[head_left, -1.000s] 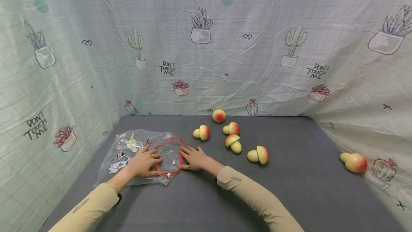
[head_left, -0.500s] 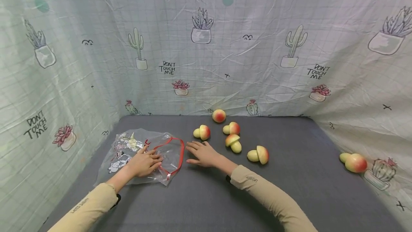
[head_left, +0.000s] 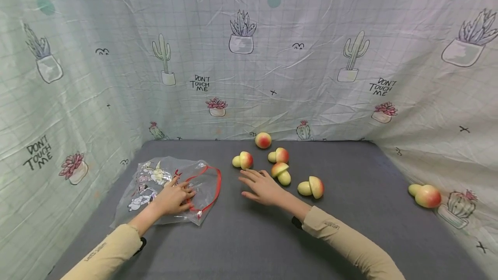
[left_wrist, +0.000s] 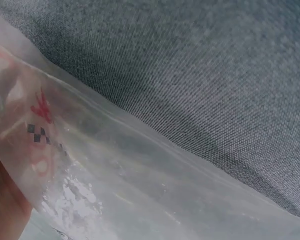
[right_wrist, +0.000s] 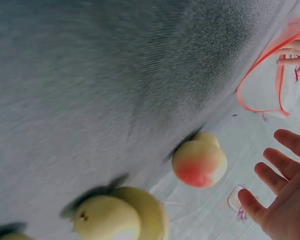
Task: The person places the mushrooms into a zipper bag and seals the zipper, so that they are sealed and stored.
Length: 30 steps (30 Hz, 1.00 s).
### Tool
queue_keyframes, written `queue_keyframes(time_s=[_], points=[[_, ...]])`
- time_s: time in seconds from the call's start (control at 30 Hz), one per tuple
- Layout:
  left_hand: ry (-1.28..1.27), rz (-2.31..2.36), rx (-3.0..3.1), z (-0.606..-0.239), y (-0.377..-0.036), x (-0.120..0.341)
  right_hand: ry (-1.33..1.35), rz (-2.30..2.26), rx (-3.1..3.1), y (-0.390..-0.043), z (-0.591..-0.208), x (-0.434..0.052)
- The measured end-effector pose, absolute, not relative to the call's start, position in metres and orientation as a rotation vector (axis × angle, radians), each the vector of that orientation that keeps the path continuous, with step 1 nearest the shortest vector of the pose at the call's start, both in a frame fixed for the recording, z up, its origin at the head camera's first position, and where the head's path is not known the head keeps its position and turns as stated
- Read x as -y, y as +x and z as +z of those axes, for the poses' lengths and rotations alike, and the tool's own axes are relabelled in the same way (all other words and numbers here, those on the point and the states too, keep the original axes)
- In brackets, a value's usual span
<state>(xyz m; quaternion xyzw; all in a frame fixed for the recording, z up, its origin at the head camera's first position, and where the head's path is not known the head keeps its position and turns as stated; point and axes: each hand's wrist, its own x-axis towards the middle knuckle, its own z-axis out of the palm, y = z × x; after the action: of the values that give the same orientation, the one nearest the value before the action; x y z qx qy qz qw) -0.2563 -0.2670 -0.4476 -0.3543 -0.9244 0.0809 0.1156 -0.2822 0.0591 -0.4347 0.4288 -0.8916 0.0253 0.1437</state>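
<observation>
A clear plastic bag (head_left: pixel 155 172) with a cartoon print and a red-edged mouth (head_left: pixel 218 185) lies on the left of the table. My left hand (head_left: pixel 173 198) rests on it near the mouth, fingers extended. In the left wrist view the bag's film (left_wrist: pixel 125 165) covers much of the picture. My right hand (head_left: pixel 264 188) hovers with spread fingers, holding nothing, right of the bag. Just beyond its fingertips lies a yellow-and-red toy mushroom (head_left: pixel 243 160). Another toy mushroom (head_left: pixel 281 173) is close behind that hand. The right wrist view shows the right hand's fingers (right_wrist: pixel 277 175) extended.
More toy mushrooms lie on the dark grey table (head_left: pixel 241 245): one at the back (head_left: pixel 263 140), one beside it (head_left: pixel 278 155), one right of the hand (head_left: pixel 311 187), and one by the right wall (head_left: pixel 425 195). A cactus-print cloth (head_left: pixel 241 77) encloses the sides and back.
My right hand has left the red edge of the bag and moved right, towards the toy mushrooms. The bag's mouth has stayed in place, and my left hand remains on the bag.
</observation>
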Motion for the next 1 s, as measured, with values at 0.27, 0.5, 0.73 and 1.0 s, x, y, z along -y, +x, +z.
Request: queue_keyframes(time_s=[0.27,0.5,0.73,1.0], points=[[-1.048,0.188,2.711,-0.448,-0.256,0.268,1.233,0.057,2.509,-0.272,-0.432,-0.085],[-1.049,0.179,2.689,-0.451,-0.256,0.269,1.209,0.068,2.418,-0.263,-0.433,-0.112],[-1.054,0.136,2.666,-0.452,-0.255,0.269,1.182,0.057,2.339,-0.254,-0.431,-0.136],[-1.027,0.156,2.68,-0.451,-0.255,0.269,1.122,0.026,2.308,-0.25,-0.431,-0.159]])
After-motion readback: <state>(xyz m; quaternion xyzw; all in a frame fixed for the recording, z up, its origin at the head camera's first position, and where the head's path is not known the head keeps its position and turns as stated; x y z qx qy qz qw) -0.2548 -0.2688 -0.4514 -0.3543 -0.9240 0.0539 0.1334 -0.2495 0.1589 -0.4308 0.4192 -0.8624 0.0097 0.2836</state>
